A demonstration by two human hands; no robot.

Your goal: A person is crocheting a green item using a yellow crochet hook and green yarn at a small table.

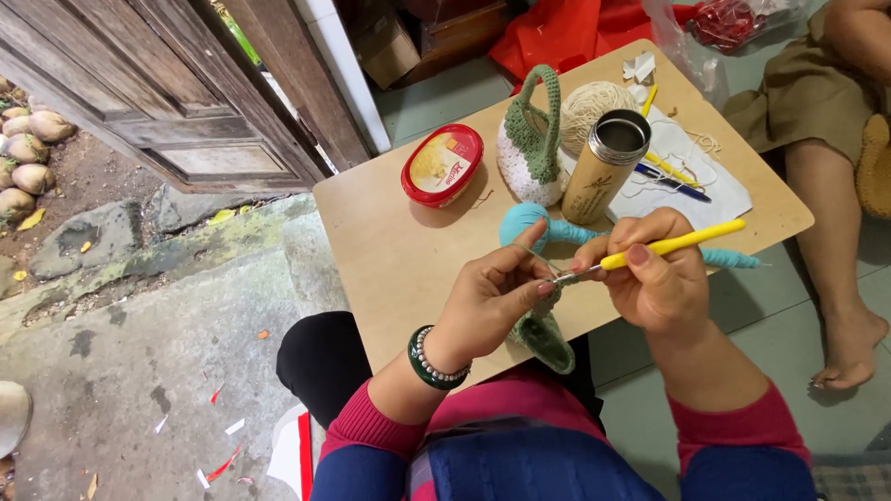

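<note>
Head view of crochet work over a low wooden board (390,250), the landmark for all positions. Nearest the viewer, at the board's near edge, the left hand (487,301), with a beaded bracelet and a green bangle (429,360) at the wrist, has its fingers closed narrowly, pinching the green crochet piece (543,332), which hangs down past that edge over the lap. Just to its right, also at the near edge, the right hand (654,278) has its fingers curled tight around the yellow handle of a crochet hook (670,245); the metal tip of the hook meets the green piece between the two hands. Directly behind the hands, on the board's near half, lies a teal ball of yarn (522,221), and a teal crocheted strip (733,259) reaches toward the right edge. At the board's centre stands a gold metal flask (603,167), upright, lid off. Left of it sits a red-lidded oval tub (443,164); between the two stands a small white-and-green crocheted bag (531,139) with its handle up. Behind the flask rests a cream ball of yarn (594,104). On the board's right part lies a sheet of white paper (715,190) bearing a blue pen (673,182). Beyond the right edge, another person's bare leg (835,269) rests on the floor. Beyond the far-left corner stands a wooden door (176,93).
</note>
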